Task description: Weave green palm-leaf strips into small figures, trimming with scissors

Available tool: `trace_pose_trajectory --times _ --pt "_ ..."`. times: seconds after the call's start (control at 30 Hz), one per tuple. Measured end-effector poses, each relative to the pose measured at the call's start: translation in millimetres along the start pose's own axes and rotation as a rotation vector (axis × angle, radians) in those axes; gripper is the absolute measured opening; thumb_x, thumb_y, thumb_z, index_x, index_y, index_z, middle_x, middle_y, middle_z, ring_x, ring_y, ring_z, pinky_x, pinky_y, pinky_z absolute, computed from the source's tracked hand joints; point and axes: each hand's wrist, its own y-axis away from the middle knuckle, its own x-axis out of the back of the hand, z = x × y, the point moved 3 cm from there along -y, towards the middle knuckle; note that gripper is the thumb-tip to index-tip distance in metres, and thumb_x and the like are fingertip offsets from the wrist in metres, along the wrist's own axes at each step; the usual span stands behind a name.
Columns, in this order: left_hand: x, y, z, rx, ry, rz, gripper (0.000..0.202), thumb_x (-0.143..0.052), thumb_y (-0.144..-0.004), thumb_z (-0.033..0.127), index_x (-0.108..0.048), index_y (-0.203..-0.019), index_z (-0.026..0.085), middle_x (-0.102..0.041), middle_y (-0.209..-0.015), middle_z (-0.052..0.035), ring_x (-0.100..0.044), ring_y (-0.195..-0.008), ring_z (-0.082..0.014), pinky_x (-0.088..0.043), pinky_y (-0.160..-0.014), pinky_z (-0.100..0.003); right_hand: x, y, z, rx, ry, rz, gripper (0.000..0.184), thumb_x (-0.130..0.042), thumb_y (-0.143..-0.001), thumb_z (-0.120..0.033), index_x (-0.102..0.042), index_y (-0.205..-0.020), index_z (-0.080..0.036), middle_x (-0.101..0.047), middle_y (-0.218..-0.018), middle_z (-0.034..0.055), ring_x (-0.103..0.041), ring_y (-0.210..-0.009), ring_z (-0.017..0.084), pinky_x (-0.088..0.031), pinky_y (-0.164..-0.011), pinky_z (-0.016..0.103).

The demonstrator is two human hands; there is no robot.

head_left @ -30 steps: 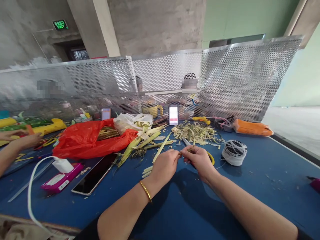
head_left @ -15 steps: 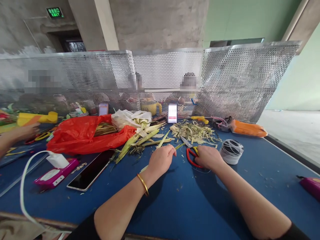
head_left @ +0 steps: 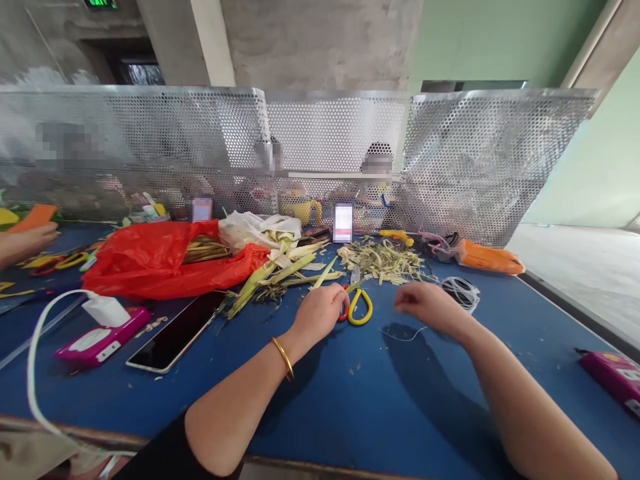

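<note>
My left hand [head_left: 320, 310] rests on the blue table [head_left: 380, 400], closed in a fist round a thin green leaf strip [head_left: 354, 287] that sticks out to the right. Scissors [head_left: 358, 303] with one yellow and one red handle lie on the table just right of that hand. My right hand [head_left: 425, 307] hovers a little above the table with its fingers curled together; what they hold is too small to make out. A thin white string [head_left: 403, 335] lies under it, and a spool of white string [head_left: 461, 292] sits just beyond.
A red plastic bag [head_left: 160, 267] with green leaves [head_left: 280, 273], a pile of leaf trimmings [head_left: 383, 260], a dark phone [head_left: 173, 333], a pink power bank [head_left: 100, 337] and an orange object [head_left: 487, 259]. A perforated metal screen [head_left: 325, 147] stands behind. Another person's hand [head_left: 25, 240] is far left.
My right hand let go of the scissors, which now lie on the table, and moved right towards the spool. My left hand slid slightly down. The camera tilted.
</note>
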Motion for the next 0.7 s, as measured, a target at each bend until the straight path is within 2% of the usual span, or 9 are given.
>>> trace_pose_trajectory --times 0.1,0.2,0.3,0.43,0.6,0.7 --pt "-2.0 2 1 0.01 0.054 -0.042 0.031 -0.037 -0.086 0.024 -0.06 -0.066 0.02 -0.061 -0.061 0.001 -0.055 -0.06 -0.0142 -0.033 -0.059 -0.024 -15 17 14 0.001 -0.032 -0.084 0.005 -0.068 -0.069 -0.022 -0.067 -0.074 -0.02 -0.064 -0.069 -0.0006 -0.059 -0.064 0.015 -0.037 -0.057 0.023" --pt "-5.5 4 2 0.038 0.094 -0.081 0.03 -0.037 -0.085 0.023 -0.06 -0.067 0.019 -0.06 -0.06 0.0011 -0.054 -0.054 -0.0126 -0.034 -0.055 -0.023 -35 26 19 -0.006 -0.046 -0.067 0.008 -0.066 -0.072 -0.025 -0.065 -0.078 -0.02 -0.062 -0.077 0.0007 -0.058 -0.069 0.015 -0.039 -0.061 0.023" --pt "-10.8 5 0 0.079 0.182 -0.13 0.029 -0.037 -0.085 0.022 -0.059 -0.066 0.018 -0.057 -0.059 0.0017 -0.05 -0.046 -0.0099 -0.034 -0.05 -0.022 -48 28 16 -0.003 -0.044 -0.034 0.005 -0.06 -0.077 -0.024 -0.061 -0.075 -0.02 -0.06 -0.081 0.0017 -0.056 -0.07 0.015 -0.039 -0.064 0.024" --pt "-20.4 6 -7 0.202 0.4 -0.202 0.024 -0.04 -0.084 0.023 -0.057 -0.068 0.018 -0.053 -0.058 0.0033 -0.047 -0.042 -0.0078 -0.029 -0.04 -0.019 -50 32 9 0.005 -0.035 0.02 0.008 -0.053 -0.082 -0.023 -0.055 -0.074 -0.02 -0.059 -0.084 0.0028 -0.056 -0.072 0.016 -0.037 -0.065 0.026" --pt "-26.5 8 -6 0.267 0.511 -0.239 0.019 -0.045 -0.083 0.022 -0.057 -0.069 0.017 -0.054 -0.06 0.0024 -0.05 -0.043 -0.0076 -0.026 -0.036 -0.017 -46 46 2 -0.032 -0.098 0.103 0.015 -0.034 -0.094 -0.029 -0.042 -0.083 -0.023 -0.058 -0.065 -0.002 -0.056 -0.058 0.015 -0.037 -0.058 0.025" --pt "-26.6 10 0 0.292 0.561 -0.268 0.021 -0.045 -0.084 0.02 -0.057 -0.069 0.015 -0.059 -0.067 0.0006 -0.048 -0.043 -0.0056 -0.025 -0.036 -0.017 -46 57 -11 0.039 -0.01 0.174 0.013 -0.033 -0.095 -0.029 -0.041 -0.086 -0.023 -0.056 -0.062 -0.0024 -0.052 -0.053 0.016 -0.034 -0.054 0.025"
